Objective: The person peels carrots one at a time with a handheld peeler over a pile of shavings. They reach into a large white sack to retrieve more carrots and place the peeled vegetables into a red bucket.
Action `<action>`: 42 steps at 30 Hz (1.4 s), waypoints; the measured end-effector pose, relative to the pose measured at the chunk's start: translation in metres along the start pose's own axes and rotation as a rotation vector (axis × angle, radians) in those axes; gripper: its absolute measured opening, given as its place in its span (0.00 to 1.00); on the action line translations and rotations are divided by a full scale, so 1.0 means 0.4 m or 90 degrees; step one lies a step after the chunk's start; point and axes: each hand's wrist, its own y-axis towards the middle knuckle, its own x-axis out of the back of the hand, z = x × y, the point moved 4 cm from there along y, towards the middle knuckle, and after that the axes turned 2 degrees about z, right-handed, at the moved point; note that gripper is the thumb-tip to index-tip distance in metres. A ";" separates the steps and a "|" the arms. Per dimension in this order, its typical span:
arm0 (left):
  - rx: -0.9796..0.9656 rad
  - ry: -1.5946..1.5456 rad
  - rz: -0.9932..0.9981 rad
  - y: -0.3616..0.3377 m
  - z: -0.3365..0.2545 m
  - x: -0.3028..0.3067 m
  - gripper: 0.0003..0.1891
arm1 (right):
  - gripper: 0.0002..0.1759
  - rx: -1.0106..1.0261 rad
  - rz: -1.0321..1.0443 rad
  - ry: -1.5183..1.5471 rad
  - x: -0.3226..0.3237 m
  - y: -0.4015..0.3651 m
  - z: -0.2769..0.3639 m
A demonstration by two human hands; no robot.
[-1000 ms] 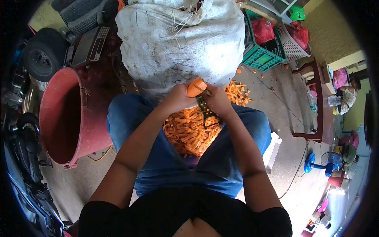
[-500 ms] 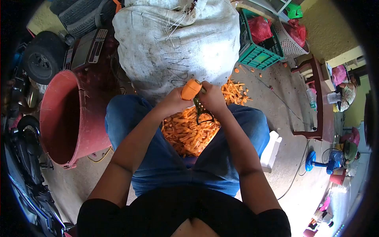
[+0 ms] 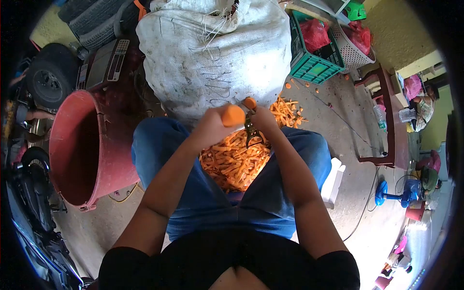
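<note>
My left hand [image 3: 211, 126] is closed around a thick carrot [image 3: 234, 116], whose round orange end faces up. Close beside it, my right hand [image 3: 263, 118] grips a dark peeler-like tool [image 3: 250, 129] with small holes along it and a looped end pointing down. At the top of the right hand sits a short carrot piece [image 3: 250, 103], apart from the carrot. Whether fingers or the tool hold that piece cannot be made out. Below both hands, between my knees, lies a heap of carrot strips [image 3: 234, 162].
A large white sack [image 3: 212, 63] stands in front. On the left is a red barrel [image 3: 118, 145], with another person's arm [image 3: 41, 115] beyond it. More carrot strips [image 3: 287, 110] lie on the floor at right, near a green crate [image 3: 316, 70] and a white perforated basket [image 3: 352, 48].
A short carrot piece has come away from the carrot's end and is now at my right hand. My hands have moved slightly apart, and the tool has turned.
</note>
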 end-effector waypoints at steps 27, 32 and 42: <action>0.236 -0.163 -0.276 -0.001 0.114 0.090 0.15 | 0.24 0.032 -0.100 0.006 0.037 -0.021 0.019; 0.242 -0.142 -0.274 -0.001 0.110 0.094 0.15 | 0.24 0.043 -0.124 -0.004 0.043 -0.033 0.030; 0.226 -0.164 -0.290 -0.013 0.101 0.114 0.14 | 0.24 0.041 -0.110 -0.042 0.027 -0.023 0.022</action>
